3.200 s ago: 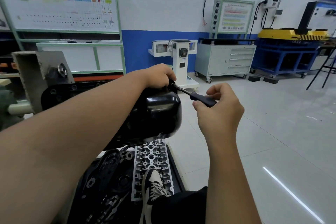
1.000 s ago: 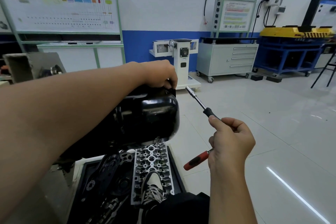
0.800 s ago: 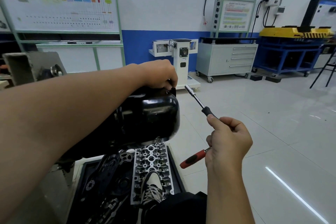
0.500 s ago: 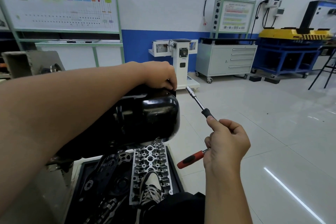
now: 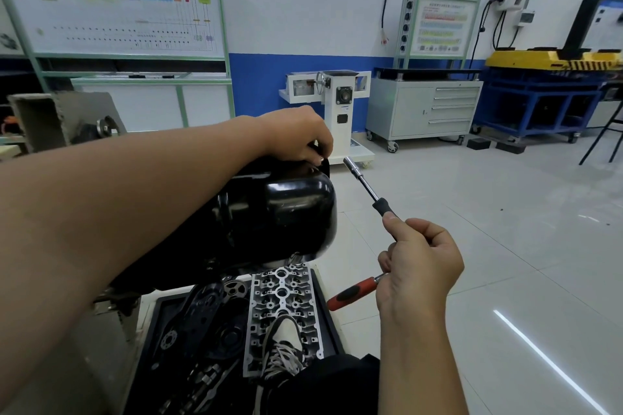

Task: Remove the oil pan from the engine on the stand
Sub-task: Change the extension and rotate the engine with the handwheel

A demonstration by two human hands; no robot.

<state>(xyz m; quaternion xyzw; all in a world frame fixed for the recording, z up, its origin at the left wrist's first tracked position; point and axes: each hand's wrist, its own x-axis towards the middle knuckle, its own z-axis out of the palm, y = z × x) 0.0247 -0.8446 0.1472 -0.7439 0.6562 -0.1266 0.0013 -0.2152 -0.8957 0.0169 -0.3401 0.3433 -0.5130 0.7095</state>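
Note:
The glossy black oil pan (image 5: 290,209) bulges toward me at the centre, on the engine held by the stand. My left hand (image 5: 296,135) reaches over its far top edge, fingers curled at the rim; what they pinch is hidden. My right hand (image 5: 418,263) grips a socket driver (image 5: 365,187) with a black handle and a metal shaft, its socket tip pointing up-left, just clear of the pan's edge. The same hand also holds a red-and-black tool handle (image 5: 352,291) that sticks out to the lower left.
Below the pan a tray (image 5: 153,320) holds a silver cylinder head (image 5: 281,300) and dark engine parts; my shoe (image 5: 281,352) rests on it. A white stand (image 5: 340,111), a grey drawer cabinet (image 5: 428,108) and a blue bench (image 5: 539,104) line the far wall.
Since 3.2 s ago my right hand pulled the driver off the pan's edge and down to the right. In the last second both hands stayed nearly still.

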